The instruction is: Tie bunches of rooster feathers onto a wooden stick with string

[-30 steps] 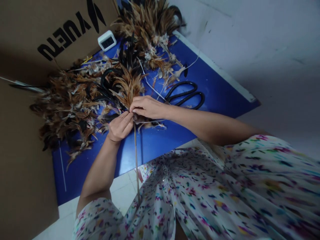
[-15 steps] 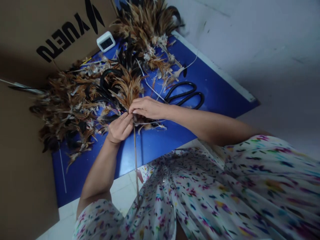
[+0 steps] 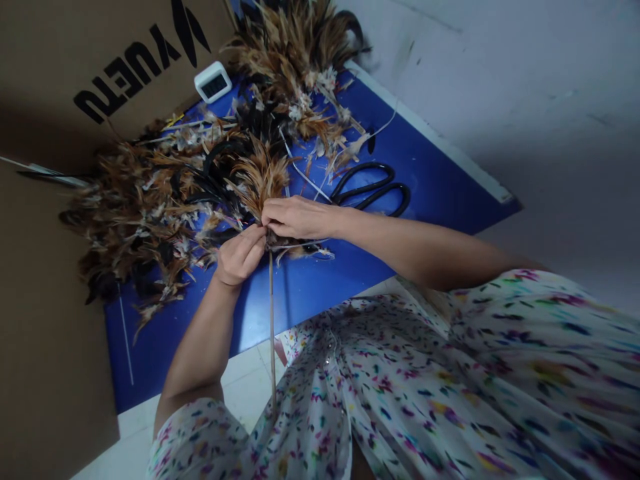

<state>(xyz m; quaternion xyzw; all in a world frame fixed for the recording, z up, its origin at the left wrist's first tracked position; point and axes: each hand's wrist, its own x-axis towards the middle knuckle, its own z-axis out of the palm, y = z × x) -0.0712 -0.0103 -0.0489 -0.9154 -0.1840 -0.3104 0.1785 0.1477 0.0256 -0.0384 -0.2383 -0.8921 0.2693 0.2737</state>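
Observation:
A bundle of brown and black feathers point(image 3: 260, 170) fans out at the top of a thin stick point(image 3: 272, 307), which runs down toward my lap. Both hands meet where feathers and stick join. My left hand point(image 3: 241, 255) is closed, its fingertips pinched at the join from the left. From the right, my right hand point(image 3: 293, 217) is closed over the feather bases, fingers curled. Whatever fine piece lies between the fingertips is hidden. Just below my right hand, a pale thin strip point(image 3: 305, 245) and small feather scraps lie close to the join.
Loose feathers point(image 3: 145, 207) are heaped on the blue table point(image 3: 440, 200) at left. Another feather pile point(image 3: 295, 53) lies at the back. Black-handled scissors point(image 3: 373, 187) rest right of my hands. A white digital clock point(image 3: 213, 83) stands by the cardboard box point(image 3: 45, 53). A wall point(image 3: 525, 80) borders the right.
My hands stay at the same join, with only a slight shift of the fingers. The feather bundle and upper stick have moved a little to the right.

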